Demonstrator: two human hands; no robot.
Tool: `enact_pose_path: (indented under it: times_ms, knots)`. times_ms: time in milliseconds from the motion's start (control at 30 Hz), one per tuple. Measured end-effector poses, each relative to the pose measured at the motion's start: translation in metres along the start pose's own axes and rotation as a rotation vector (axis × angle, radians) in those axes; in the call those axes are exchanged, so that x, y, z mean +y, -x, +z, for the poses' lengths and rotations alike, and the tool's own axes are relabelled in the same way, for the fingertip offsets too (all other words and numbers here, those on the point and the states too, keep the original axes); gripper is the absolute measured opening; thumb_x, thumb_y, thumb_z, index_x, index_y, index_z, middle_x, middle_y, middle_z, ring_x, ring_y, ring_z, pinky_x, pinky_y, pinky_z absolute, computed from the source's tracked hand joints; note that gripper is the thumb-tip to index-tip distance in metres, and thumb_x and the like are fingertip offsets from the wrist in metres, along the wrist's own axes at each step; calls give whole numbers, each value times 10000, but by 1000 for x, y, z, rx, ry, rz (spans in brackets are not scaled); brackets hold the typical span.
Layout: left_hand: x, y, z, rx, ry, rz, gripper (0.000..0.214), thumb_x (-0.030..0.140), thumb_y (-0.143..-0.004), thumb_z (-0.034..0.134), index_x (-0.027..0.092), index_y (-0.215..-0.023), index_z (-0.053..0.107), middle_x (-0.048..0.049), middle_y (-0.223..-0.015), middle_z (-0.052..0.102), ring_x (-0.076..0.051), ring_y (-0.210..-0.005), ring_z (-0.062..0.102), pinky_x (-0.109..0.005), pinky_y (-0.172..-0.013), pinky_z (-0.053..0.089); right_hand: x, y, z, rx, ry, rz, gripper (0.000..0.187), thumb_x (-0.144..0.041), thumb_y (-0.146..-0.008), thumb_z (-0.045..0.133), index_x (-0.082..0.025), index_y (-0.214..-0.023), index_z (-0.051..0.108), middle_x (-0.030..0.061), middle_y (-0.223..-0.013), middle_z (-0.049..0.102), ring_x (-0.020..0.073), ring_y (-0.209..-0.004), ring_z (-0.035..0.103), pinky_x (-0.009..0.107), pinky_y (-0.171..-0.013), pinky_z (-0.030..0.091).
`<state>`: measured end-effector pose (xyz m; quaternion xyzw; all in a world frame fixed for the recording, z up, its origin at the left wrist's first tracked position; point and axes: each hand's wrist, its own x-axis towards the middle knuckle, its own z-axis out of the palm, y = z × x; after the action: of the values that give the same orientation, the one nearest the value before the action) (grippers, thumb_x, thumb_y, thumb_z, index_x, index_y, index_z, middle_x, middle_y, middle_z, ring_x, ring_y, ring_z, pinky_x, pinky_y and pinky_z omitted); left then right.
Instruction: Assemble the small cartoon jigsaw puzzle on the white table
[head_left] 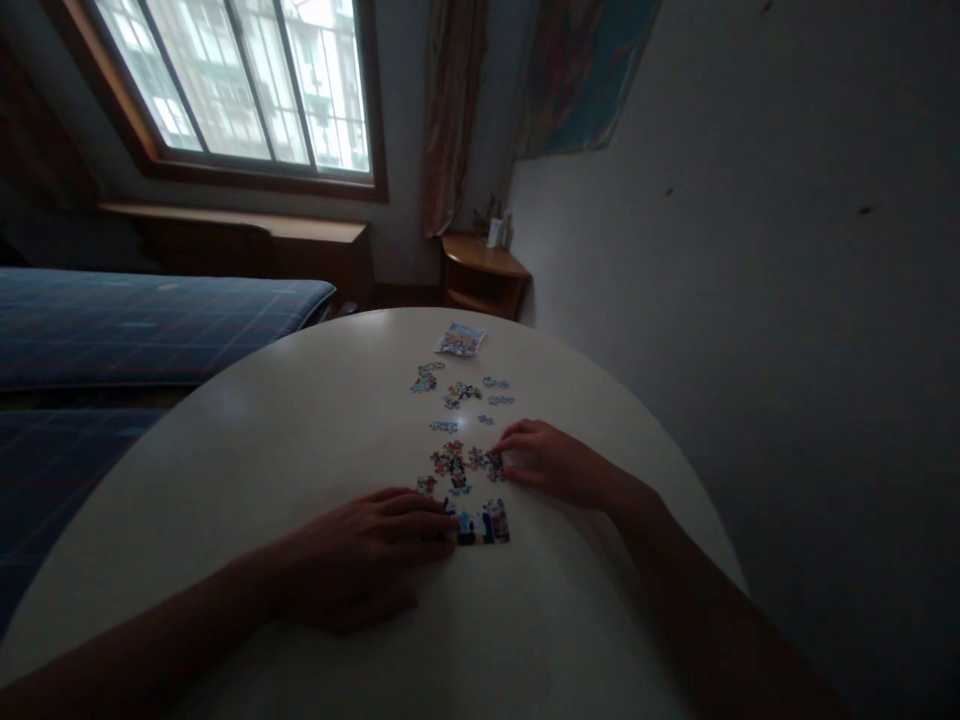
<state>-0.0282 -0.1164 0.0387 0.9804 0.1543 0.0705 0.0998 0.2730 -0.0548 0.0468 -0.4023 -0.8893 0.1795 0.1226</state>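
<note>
My left hand [367,550] lies palm down with its fingers stretched out, resting over the left part of a joined strip of jigsaw puzzle [484,525] and hiding some of it. My right hand [559,465] comes in from the right, thumb and forefinger at either side of a small jigsaw piece [493,464] in a cluster. Just left of that piece is a colourful group of pieces [448,458]. Two more pieces, one of them a piece with blue [459,484], sit between this group and the strip.
Farther up the round white table [322,420] are more joined pieces [463,394], pale loose pieces [496,383] and a small picture packet [460,339]. A bed with a plaid cover [150,320] stands beyond the table's left side; a white wall [675,300] rises at the right.
</note>
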Motion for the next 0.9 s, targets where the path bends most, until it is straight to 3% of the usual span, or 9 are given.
enact_pose_path:
  times_ms: [300,433,667,767,900]
  knots:
    - [-1,0,1,14,29,11,536,282,-864,578,215,-1380,453,-67,-1446,504,-279,-1308,474,-445,-1114,380,2,0,1,11,-11,3,287,-271,-850,683,-222,-1132,686,85,-1171,623,209,-1084,584,381,-990,458]
    - [-7,3,6,59,5,-44,538,285,-878,581,236,-1395,442,-64,-1439,510,-284,-1307,472,-468,-1097,398,-6,-2,4,49,-4,-23,316,-251,-854,669,-220,-1169,673,100,-1197,623,221,-1114,575,403,-996,460]
    - [-21,9,10,120,-29,-72,425,264,-930,535,234,-1351,485,-67,-1330,600,-256,-1231,532,-435,-1050,444,-21,-14,27,90,52,-293,364,-172,-924,560,-284,-1265,623,67,-1358,578,211,-1280,477,445,-1096,367]
    - [-20,9,8,120,-20,-73,377,262,-927,543,232,-1302,520,-67,-1300,617,-252,-1221,541,-426,-1049,447,-21,-18,33,84,107,-339,384,-177,-947,513,-290,-1303,601,65,-1412,536,215,-1336,425,467,-1134,314]
    - [-19,8,6,138,-10,-75,351,257,-924,547,225,-1274,539,-74,-1262,636,-244,-1196,559,-428,-1041,454,-18,-19,32,57,85,-352,378,-235,-950,536,-284,-1321,589,61,-1370,574,196,-1307,466,457,-1164,267]
